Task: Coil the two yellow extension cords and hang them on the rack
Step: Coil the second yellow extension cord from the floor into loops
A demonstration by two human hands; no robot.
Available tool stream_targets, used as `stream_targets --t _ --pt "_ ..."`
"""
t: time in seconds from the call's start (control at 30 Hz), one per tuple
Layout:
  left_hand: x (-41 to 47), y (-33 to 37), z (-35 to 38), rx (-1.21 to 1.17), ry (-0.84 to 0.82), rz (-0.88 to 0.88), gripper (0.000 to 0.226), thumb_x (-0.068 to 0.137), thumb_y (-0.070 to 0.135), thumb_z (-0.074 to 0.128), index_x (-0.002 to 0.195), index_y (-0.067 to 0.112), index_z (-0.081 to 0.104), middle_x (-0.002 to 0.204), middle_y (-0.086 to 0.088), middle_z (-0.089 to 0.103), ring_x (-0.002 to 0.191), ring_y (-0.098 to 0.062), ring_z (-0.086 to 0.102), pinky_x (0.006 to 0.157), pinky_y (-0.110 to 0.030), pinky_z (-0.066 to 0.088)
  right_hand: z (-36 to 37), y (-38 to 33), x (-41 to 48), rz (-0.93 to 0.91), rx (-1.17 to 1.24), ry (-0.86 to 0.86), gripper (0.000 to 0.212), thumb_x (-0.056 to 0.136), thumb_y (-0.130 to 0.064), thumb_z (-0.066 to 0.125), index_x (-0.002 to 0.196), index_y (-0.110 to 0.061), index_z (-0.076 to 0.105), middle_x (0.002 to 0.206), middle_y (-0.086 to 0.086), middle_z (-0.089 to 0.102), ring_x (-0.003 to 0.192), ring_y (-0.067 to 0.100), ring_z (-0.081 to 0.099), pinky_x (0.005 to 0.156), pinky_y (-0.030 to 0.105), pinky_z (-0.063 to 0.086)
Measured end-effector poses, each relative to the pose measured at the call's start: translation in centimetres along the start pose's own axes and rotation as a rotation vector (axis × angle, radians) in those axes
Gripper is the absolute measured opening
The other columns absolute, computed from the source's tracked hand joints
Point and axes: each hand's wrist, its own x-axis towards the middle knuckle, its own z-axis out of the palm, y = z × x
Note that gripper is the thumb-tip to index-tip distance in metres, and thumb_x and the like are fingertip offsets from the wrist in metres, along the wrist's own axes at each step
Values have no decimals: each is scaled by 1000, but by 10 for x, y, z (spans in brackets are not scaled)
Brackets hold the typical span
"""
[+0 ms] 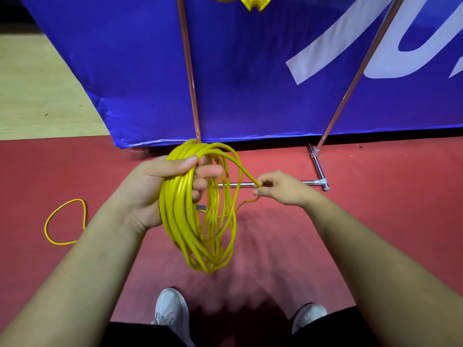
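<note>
1. Fingers [209,171] of your left hand [147,189] curl round the coiled yellow cord [179,216], which hangs over the red floor [375,221].
2. Your right hand [283,189] pinches its loose strand [246,175] beside the coil.
3. Your rack [319,169] stands just behind.

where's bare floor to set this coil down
Bare red floor right of the rack foot, and between coil and shoes. Crowded left by the loose loop and along the crossbar.

Banner [250,71] and rack poles [191,83] wall off everything ahead. The base bar [310,182] lies low just beyond my right grip [280,188]. Floor [388,221] is open to the right; a cord loop [65,221] lies left.
</note>
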Motion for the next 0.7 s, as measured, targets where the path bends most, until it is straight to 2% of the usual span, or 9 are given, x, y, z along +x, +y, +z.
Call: stream_targets --t 0.07,0.13,0.17,0.27,0.33,0.43,0.53,0.6,0.7 --pt "2 5 -6 -163 -62 39 23 65 16 79 82 5 70 72 -3 68 49 -9 60 46 -22 49 8 20 4 99 58 -9 17 87 -16 70 81 -1 65 66 0 48 63 10 39 61 28 32" --pt "4 11 -10 -385 -241 -2 16 87 9 60 95 -4 66 73 -6 66 54 -14 62 55 -28 51 16 32 3 186 112 -29 12 84 -14 72 81 -4 67 67 0 52 64 9 42 63 26 34" --pt "4 12 -11 -426 -266 5 18 91 8 54 98 -6 64 73 -7 65 56 -16 62 57 -29 51 19 34 2 215 144 -28 9 84 -14 73 80 -7 68 65 -2 53 60 5 43 59 21 35" --pt "7 14 -9 -236 -69 126 20 77 14 64 92 1 69 61 5 56 46 -5 52 49 -20 46 24 28 0 262 343 14 12 84 -11 72 78 -10 62 63 -2 58 51 1 50 55 13 40" --pt "6 15 -4 -129 53 170 30 69 20 65 93 3 72 58 7 52 45 -4 47 46 -18 43 24 16 -1 337 550 1 14 88 -11 69 83 -12 55 73 10 69 59 10 66 62 19 54" --pt "5 17 -4 -50 159 188 29 63 21 68 89 8 72 61 5 56 48 -6 50 48 -18 44 18 -9 -6 400 533 52 14 90 -12 65 82 -13 53 64 10 67 52 16 66 56 27 56" --pt "4 16 -4 41 274 191 9 69 16 65 69 15 74 69 1 69 56 -8 63 52 -21 51 8 -38 -17 287 307 31 15 87 -7 66 74 -10 58 54 7 54 44 19 52 46 24 45" --pt "4 15 -5 65 328 181 18 71 13 59 62 14 74 78 -7 75 68 -15 71 59 -24 57 0 -58 -29 177 220 -76 15 82 -5 70 69 -8 63 48 3 48 44 17 41 44 21 35" --pt "2 10 -4 122 287 163 12 76 9 56 78 8 68 95 -21 73 90 -30 72 76 -32 59 -16 -91 -53 2 173 -303 7 78 -4 75 74 -1 70 45 -3 43 44 11 33 45 19 27"
